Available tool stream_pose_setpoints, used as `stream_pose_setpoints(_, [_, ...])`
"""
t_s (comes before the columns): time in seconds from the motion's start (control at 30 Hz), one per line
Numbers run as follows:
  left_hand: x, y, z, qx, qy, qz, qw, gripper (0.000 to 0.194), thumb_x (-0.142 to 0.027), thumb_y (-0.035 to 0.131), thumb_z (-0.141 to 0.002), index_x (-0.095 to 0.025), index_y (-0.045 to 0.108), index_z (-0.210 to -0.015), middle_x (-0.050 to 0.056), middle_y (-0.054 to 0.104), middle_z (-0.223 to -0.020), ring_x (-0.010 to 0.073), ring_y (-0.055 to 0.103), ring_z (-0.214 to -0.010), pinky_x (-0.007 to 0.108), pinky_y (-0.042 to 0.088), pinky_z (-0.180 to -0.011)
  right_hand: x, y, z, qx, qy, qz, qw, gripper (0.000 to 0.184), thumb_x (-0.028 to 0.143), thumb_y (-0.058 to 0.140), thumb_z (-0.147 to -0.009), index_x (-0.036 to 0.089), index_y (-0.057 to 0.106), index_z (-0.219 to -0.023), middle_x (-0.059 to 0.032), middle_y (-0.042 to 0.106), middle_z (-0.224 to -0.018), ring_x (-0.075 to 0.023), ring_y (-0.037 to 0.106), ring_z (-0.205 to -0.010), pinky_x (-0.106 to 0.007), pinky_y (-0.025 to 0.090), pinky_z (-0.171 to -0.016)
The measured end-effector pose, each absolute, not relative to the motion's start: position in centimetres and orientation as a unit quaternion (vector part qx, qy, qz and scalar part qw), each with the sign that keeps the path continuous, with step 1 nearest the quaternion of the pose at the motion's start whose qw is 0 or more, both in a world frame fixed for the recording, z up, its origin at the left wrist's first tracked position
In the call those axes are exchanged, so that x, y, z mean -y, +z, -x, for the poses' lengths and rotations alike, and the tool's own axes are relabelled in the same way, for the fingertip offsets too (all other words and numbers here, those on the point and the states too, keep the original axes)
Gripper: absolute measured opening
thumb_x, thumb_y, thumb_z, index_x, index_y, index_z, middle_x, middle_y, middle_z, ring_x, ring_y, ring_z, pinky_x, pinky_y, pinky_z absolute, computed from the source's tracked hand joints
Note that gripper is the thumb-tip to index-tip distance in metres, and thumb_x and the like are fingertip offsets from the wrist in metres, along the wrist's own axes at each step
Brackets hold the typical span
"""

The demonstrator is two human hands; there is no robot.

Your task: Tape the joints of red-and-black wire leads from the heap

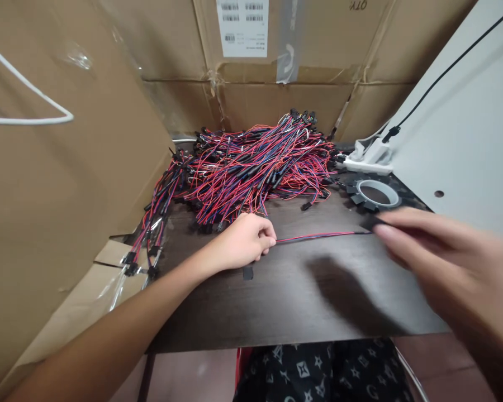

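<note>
A thin cable (318,237) of red and dark wires stretches level above the dark table between my two hands. My left hand (247,240) is closed in a pinch around its left part. Just below the left fingers a small black square piece (248,273) shows. My right hand (427,251), blurred by motion, pinches a piece of black tape (369,223) between thumb and forefinger, at the cable's right end. Whether the tape touches the cable cannot be made out. Behind the right fingers lies a tape roll (377,192) with short black strips around its rim.
A large heap of similar cables (260,167) fills the back of the table (285,312). More cables (159,206) lie along the left, beside a cardboard box (75,184). A white power strip (369,159) with plugs stands at back right, by a white panel (461,123).
</note>
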State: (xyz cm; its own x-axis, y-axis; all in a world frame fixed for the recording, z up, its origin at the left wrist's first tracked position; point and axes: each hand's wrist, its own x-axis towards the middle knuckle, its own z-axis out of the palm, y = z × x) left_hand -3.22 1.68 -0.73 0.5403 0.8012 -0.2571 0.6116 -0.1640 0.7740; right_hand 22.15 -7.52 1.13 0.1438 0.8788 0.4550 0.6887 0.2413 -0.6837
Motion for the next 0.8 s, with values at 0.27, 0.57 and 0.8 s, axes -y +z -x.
stream_pose_setpoints(0.27, [-2.0, -1.1, 3.4, -0.457, 0.107, -0.766, 0.44, 0.014, -0.016, 0.052, -0.08, -0.012, 0.061, -0.069, 0.0, 0.061, -0.055, 0.0085, 0.054, -0.042, 0.018, 0.04, -0.045, -4.2, 0.0, -15.1, 0.717, 0.401, 0.405, 0.402, 0.032, 0.018, 0.062, -0.074, 0.014, 0.064, -0.105, 0.0015, 0.053, -0.069, -0.0102, 0.046, -0.058, -0.026, 0.039, -0.055])
stream_pose_setpoints(0.57, [-2.1, -0.9, 3.1, -0.47, 0.112, -0.746, 0.459, 0.017, -0.005, 0.053, -0.078, -0.012, 0.062, -0.065, -0.002, 0.059, -0.049, 0.0061, 0.051, -0.038, 0.015, 0.037, -0.042, -3.2, -2.9, -15.8, 0.681, 0.472, 0.391, 0.401, 0.02, 0.017, 0.062, -0.077, 0.017, 0.052, -0.094, -0.0011, 0.056, -0.085, -0.0103, 0.052, -0.067, -0.023, 0.041, -0.055])
stream_pose_setpoints(0.8, [-1.9, -1.0, 2.8, -0.51, 0.188, -0.669, 0.507, 0.014, -0.009, 0.056, -0.079, -0.011, 0.059, -0.065, -0.001, 0.059, -0.052, 0.0047, 0.049, -0.038, 0.014, 0.036, -0.039, -2.6, -1.1, -15.9, 0.614, 0.373, 0.463, 0.519, 0.019, 0.016, 0.068, -0.073, 0.019, 0.067, -0.092, -0.0037, 0.065, -0.082, -0.0134, 0.057, -0.065, -0.025, 0.041, -0.048])
